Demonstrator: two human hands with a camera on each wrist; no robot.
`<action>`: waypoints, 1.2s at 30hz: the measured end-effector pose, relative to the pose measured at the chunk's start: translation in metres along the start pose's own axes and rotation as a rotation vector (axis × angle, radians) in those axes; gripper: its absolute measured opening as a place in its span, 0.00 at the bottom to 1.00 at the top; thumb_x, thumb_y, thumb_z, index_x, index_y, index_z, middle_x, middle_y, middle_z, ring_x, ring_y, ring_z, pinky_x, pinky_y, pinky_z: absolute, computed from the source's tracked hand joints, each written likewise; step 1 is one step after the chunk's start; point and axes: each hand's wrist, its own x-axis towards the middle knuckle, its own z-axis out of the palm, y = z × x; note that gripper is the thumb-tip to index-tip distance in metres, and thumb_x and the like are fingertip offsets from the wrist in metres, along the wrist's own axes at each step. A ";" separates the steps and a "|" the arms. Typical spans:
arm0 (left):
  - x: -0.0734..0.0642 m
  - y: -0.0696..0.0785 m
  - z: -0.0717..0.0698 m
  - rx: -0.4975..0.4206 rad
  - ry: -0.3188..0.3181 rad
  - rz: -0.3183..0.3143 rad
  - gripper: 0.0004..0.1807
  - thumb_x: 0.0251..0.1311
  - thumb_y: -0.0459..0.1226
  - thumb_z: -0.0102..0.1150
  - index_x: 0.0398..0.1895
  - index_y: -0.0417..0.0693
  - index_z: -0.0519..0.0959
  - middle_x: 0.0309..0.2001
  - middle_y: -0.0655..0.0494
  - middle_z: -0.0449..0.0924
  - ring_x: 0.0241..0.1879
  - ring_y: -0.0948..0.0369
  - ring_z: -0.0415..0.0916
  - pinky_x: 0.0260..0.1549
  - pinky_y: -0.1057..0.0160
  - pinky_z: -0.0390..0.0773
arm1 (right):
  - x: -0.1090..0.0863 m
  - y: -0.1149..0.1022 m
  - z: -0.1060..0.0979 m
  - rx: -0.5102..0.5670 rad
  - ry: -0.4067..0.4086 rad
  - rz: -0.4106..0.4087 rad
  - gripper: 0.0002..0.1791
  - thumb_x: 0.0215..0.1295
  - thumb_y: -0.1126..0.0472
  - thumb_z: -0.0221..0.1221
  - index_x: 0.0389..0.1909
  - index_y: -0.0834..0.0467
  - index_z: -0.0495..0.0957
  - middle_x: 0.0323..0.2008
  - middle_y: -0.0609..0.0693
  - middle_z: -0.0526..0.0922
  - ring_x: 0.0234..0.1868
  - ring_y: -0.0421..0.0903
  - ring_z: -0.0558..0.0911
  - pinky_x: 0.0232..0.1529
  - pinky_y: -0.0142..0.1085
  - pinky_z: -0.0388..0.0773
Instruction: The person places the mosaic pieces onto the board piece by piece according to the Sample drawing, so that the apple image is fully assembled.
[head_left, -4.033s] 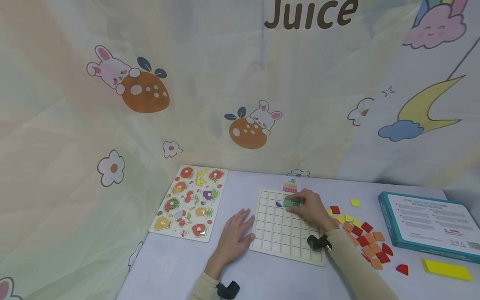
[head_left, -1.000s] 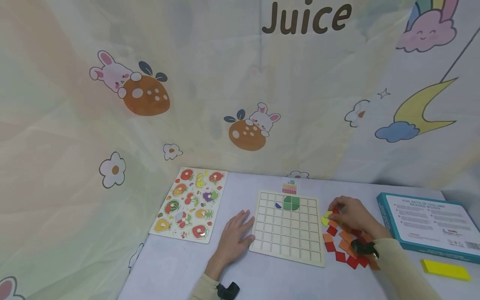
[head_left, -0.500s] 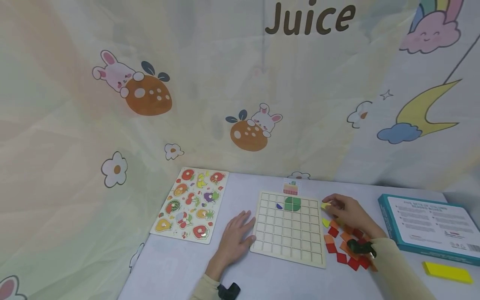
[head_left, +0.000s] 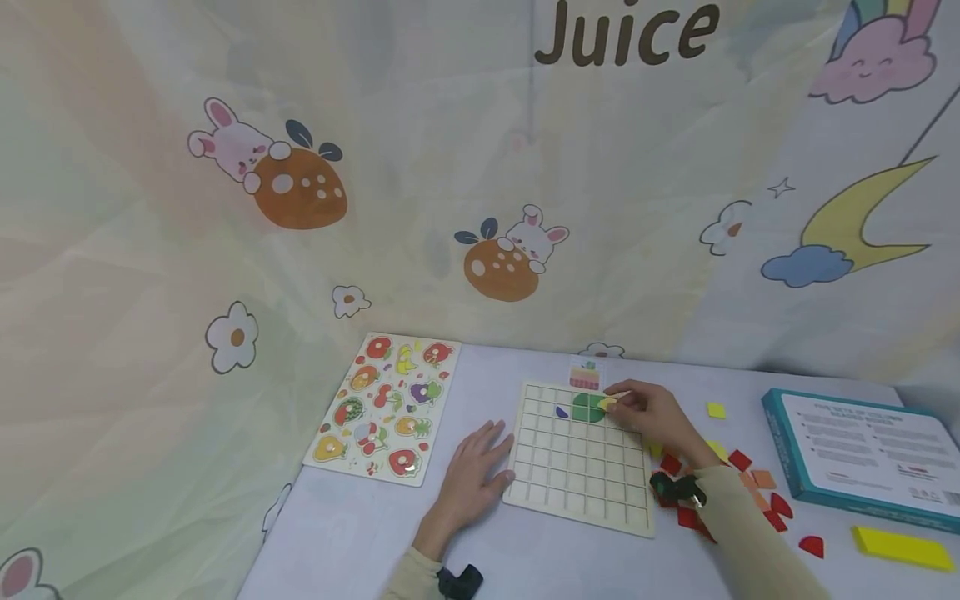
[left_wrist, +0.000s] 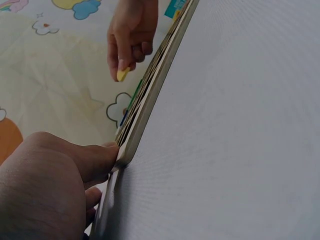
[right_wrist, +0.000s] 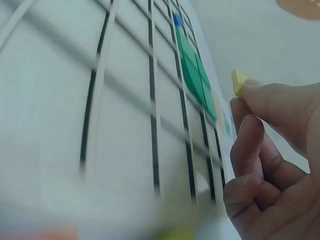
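My right hand [head_left: 656,417] pinches a small yellow tile [head_left: 607,404] between thumb and finger, over the upper right of the gridded wooden board [head_left: 570,467]. In the right wrist view the yellow tile [right_wrist: 238,82] is held above the board's surface. Green tiles [head_left: 587,407] form a rounded block in the upper rows, with a small blue piece [head_left: 562,412] left of them. My left hand [head_left: 472,471] lies with spread fingers at the board's left edge; in the left wrist view its thumb [left_wrist: 102,157] touches that edge.
Loose red, orange and yellow tiles [head_left: 738,460] lie right of the board, partly under my right forearm. A picture card [head_left: 584,374] stands behind the board. A fruit puzzle board [head_left: 386,408] is at left. A teal-edged box [head_left: 870,450] and a yellow block [head_left: 902,547] sit at right.
My right hand set green tiles on the board, went to the loose pile, picked up a yellow tile and carried it left over the board. My left hand stayed at the board's edge.
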 end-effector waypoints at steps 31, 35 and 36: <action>0.002 -0.001 -0.001 0.016 -0.042 -0.025 0.30 0.74 0.47 0.59 0.76 0.50 0.74 0.83 0.53 0.62 0.84 0.49 0.55 0.81 0.40 0.59 | 0.032 -0.055 0.088 -0.006 -0.086 -0.184 0.10 0.67 0.57 0.72 0.48 0.53 0.89 0.37 0.44 0.91 0.37 0.39 0.85 0.41 0.34 0.84; 0.001 -0.001 0.000 0.025 -0.034 -0.020 0.30 0.74 0.48 0.59 0.76 0.50 0.74 0.83 0.53 0.62 0.84 0.49 0.55 0.81 0.40 0.60 | 0.032 -0.057 0.094 -0.043 -0.081 -0.182 0.09 0.67 0.57 0.72 0.46 0.51 0.89 0.37 0.42 0.90 0.37 0.38 0.85 0.42 0.36 0.84; 0.001 -0.001 0.000 0.027 -0.031 -0.017 0.30 0.73 0.48 0.59 0.76 0.50 0.74 0.83 0.53 0.63 0.84 0.49 0.55 0.81 0.40 0.60 | 0.031 -0.058 0.095 -0.055 -0.078 -0.186 0.08 0.67 0.57 0.72 0.46 0.50 0.90 0.36 0.42 0.90 0.37 0.38 0.84 0.42 0.36 0.83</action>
